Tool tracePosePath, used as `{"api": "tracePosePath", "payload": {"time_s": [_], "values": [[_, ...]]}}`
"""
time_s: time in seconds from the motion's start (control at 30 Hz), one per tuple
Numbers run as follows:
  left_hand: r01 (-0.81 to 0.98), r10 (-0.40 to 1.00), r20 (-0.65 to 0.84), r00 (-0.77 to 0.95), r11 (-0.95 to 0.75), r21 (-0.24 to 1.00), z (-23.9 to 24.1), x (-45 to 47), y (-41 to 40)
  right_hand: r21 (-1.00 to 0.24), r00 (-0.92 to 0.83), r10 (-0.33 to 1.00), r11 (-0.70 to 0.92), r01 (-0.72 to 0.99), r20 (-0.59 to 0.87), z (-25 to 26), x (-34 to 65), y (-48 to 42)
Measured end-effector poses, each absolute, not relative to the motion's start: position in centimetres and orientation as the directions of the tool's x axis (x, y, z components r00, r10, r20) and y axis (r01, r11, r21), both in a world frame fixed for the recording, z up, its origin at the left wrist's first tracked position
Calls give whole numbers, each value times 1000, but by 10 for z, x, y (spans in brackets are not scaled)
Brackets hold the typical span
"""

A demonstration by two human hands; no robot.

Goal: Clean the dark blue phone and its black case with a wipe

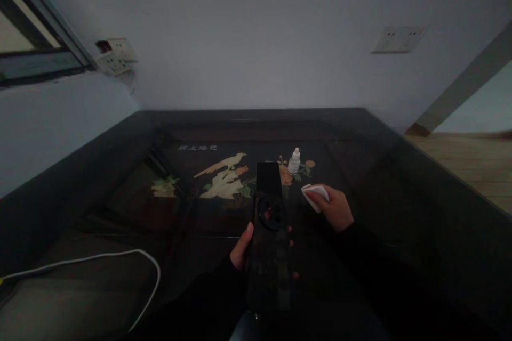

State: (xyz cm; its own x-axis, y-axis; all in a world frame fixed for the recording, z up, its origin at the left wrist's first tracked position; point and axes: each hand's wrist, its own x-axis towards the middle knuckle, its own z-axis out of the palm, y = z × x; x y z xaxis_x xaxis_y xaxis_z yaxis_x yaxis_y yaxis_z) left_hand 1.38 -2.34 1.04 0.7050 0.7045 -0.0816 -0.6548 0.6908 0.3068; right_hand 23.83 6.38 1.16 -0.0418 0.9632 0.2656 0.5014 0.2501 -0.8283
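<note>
My left hand (242, 249) is wrapped round a long black remote control (269, 234), thumb on its left edge and fingertips showing at its right edge. The remote points away from me over a dark lacquered table (400, 202). My right hand (335, 208) rests on the table to the right of the remote, fingers closed on a small folded white cloth (314, 194). A small white bottle (295, 161) stands upright on the table just beyond the cloth.
The table top carries an inlaid bird-and-flower picture (224, 178). A white cable (120, 266) loops across the left front. Wall sockets (116, 56) sit at the left corner, another socket plate (398, 39) on the back wall. Wooden floor (472, 165) lies to the right.
</note>
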Motion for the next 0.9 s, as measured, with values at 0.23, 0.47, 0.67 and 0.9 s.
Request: {"api": "tracePosePath", "payload": {"time_s": [0.23,0.47,0.67,0.9], "values": [[-517,827,-321,461,544,661,31,-8,-5,-858,-34,965,248,451,261,16,245,68],[651,996,-38,-76,78,755,68,-39,67,-863,-51,955,285,417,291,18,246,64],[929,982,-27,-187,186,321,57,-41,109,-864,-44,948,305,401,314,17,247,63],[933,968,21,-250,235,271,46,-32,122,-866,-19,926,360,347,378,11,246,67]]}}
